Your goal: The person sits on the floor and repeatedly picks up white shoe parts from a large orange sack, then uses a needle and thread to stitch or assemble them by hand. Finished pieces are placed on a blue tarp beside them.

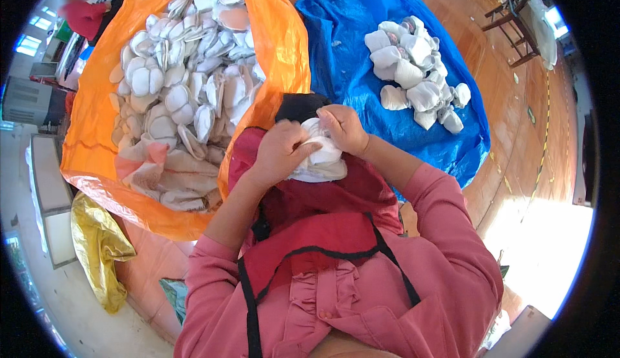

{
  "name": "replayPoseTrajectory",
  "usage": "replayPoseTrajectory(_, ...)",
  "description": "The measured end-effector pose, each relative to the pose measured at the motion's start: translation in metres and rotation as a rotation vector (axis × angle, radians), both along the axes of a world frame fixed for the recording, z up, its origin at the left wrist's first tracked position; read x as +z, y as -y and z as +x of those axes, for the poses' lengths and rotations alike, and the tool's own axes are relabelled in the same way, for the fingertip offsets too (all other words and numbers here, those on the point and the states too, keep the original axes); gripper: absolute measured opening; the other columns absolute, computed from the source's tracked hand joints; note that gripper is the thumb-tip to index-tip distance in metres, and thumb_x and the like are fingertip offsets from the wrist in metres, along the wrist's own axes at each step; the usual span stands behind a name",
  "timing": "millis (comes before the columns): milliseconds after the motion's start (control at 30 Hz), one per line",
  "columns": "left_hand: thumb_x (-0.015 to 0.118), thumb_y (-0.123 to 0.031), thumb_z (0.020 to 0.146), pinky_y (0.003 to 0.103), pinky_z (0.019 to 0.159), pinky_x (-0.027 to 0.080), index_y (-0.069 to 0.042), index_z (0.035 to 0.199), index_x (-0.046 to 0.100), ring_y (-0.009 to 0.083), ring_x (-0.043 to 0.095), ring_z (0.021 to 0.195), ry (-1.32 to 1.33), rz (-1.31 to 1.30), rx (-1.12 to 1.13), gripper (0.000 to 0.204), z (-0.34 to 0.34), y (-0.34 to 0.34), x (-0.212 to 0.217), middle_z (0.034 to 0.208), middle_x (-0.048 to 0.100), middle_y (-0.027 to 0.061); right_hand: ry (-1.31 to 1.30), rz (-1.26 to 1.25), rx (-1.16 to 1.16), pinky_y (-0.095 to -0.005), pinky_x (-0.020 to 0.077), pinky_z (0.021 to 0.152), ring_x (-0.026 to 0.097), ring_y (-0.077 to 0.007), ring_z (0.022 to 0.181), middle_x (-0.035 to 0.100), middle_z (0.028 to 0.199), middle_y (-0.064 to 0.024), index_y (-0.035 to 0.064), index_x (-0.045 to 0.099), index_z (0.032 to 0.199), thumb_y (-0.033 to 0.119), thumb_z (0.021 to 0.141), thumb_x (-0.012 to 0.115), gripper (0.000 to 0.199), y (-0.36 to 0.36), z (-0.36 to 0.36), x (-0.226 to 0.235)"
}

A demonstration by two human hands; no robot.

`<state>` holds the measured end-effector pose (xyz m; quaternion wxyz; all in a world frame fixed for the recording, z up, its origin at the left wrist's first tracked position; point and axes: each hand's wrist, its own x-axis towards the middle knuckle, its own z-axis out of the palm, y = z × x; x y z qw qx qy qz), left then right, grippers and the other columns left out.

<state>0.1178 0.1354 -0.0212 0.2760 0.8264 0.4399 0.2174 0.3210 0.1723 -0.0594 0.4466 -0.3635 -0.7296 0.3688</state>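
Observation:
Over my lap, both my hands grip a soft white cloth bundle (321, 166) made of folded or layered pieces. My left hand (279, 153) holds its left side, the thumb lying across the cloth. On the upper right, my right hand (347, 130) has its fingers curled in a pinch at the bundle's edge. The exact kind of item cannot be made out. A large orange sack (284, 38) at the left is filled with a heap of flat, rounded white cloth pieces (177, 96). At the right, balled white cloth bundles (408, 73) are piled on a blue plastic sheet (349, 48).
A pinkish towel-like cloth (152, 164) lies in the orange sack's near part. A yellow plastic bag (100, 248) rests on the floor at left. A wooden chair (513, 25) stands far right. Another person (84, 15) in red is at the far left.

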Motion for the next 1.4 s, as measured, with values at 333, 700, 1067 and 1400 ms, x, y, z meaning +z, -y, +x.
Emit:
replayPoseTrajectory(333, 0.072, -0.020, 0.080, 0.045, 0.098, 0.046, 0.005, 0.120, 0.054, 0.0364, 0.057, 0.113, -0.092, 0.256, -0.006, 0.050, 0.029, 0.023, 0.026, 0.120, 0.059, 0.0214, -0.008, -0.249, -0.180, -0.0412, 0.0449, 0.054, 0.056, -0.0323, 0.053, 0.059, 0.063, -0.0211, -0.0032, 0.063, 0.069, 0.029, 0.099, 0.055, 0.044, 0.011, -0.006, 0.008)
replayPoseTrajectory(700, 0.078, -0.027, 0.074, 0.047, 0.090, 0.048, 0.003, 0.115, 0.053, 0.0394, 0.059, 0.106, -0.167, 0.049, -0.140, 0.056, 0.022, 0.017, 0.032, 0.112, 0.061, 0.0215, 0.029, -0.172, -0.170, -0.0437, 0.0441, 0.054, 0.054, -0.0367, 0.054, 0.057, 0.063, -0.0231, -0.0033, 0.061, 0.066, 0.028, 0.097, 0.057, 0.044, 0.023, -0.005, 0.023)
replayPoseTrajectory(1067, 0.075, -0.019, 0.071, 0.048, 0.064, 0.046, -0.005, 0.078, 0.050, 0.0367, 0.059, 0.074, -0.073, 0.188, 0.191, 0.030, 0.035, 0.005, 0.004, 0.076, 0.056, 0.0138, -0.008, -0.609, -0.325, -0.0386, 0.0445, 0.055, 0.055, -0.0203, 0.055, 0.058, 0.061, -0.0160, -0.0037, 0.063, 0.071, 0.038, 0.097, 0.057, 0.049, -0.007, -0.014, 0.024)
replayPoseTrajectory(1400, 0.074, -0.019, 0.076, 0.045, 0.063, 0.045, -0.002, 0.080, 0.055, 0.0388, 0.060, 0.073, 0.261, -0.119, 0.481, 0.026, 0.028, -0.005, -0.015, 0.074, 0.057, 0.0197, -0.180, -0.606, 0.058, -0.0275, 0.0489, 0.084, 0.059, -0.0101, 0.096, 0.064, 0.106, -0.0051, 0.0028, 0.061, 0.116, 0.019, 0.095, 0.064, 0.027, -0.025, 0.013, 0.015)
